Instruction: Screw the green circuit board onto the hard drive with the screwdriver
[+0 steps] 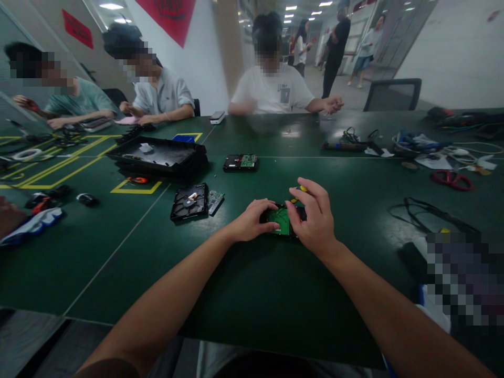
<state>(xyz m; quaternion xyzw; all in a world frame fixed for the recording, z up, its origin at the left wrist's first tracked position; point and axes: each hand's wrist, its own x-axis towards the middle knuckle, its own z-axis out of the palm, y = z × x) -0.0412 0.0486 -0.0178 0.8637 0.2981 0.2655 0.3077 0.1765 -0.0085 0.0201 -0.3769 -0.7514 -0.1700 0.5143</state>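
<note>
Hard drive [281, 222]: on surface [252, 283] directly in front of you, green circuit board facing up. Your left hand [254, 219]: grasping drive's left end, thumb over near part of board. Your right hand [315, 215]: grasping yellow-and-black tool [303, 188] above drive's right part; tool tip hidden. Left of your hands: second drive [189, 202], loose board [215, 201] just beside it. Farther off: third drive [241, 162], board side up; black tray [173, 167] to its left.
</note>
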